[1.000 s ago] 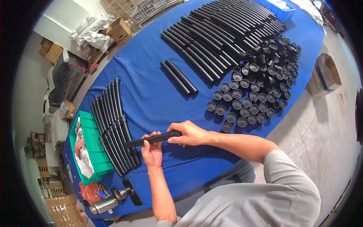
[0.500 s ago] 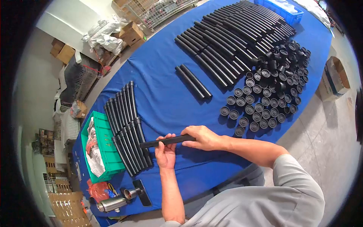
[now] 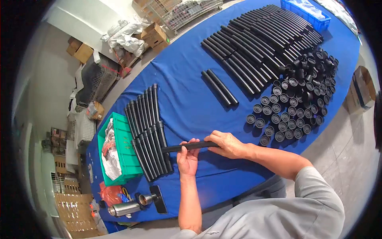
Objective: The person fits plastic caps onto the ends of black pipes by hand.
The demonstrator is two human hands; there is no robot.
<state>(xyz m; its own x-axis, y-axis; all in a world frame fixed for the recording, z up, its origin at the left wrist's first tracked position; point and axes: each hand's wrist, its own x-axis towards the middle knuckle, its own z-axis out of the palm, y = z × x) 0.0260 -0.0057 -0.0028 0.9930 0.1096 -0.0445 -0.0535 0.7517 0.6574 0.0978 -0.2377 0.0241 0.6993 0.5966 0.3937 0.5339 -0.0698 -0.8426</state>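
Observation:
A black tube (image 3: 172,149) lies nearly level across both hands, above the blue cloth. My left hand (image 3: 188,161), palm up, pinches it between thumb and fingers near its middle. My right hand (image 3: 227,145) is closed over the tube's right end, and its fingers hide that end. Just left of the tube's free end, capped black tubes (image 3: 149,153) lie side by side in two rows. Two loose tubes (image 3: 219,88) rest beyond my hands. To the right is a heap of round black caps (image 3: 292,113), many with ringed faces up.
Many black tubes (image 3: 258,44) are laid in rows at the far side of the blue-covered table (image 3: 179,79). A green crate (image 3: 128,157) stands at left, near a steel flask (image 3: 124,208) and a dark phone (image 3: 160,201). A blue bin (image 3: 324,24) sits at the far end.
The view has swung slightly, so the table and its things appear farther right. Both hands keep the same hold on the tube, which looks a little more level.

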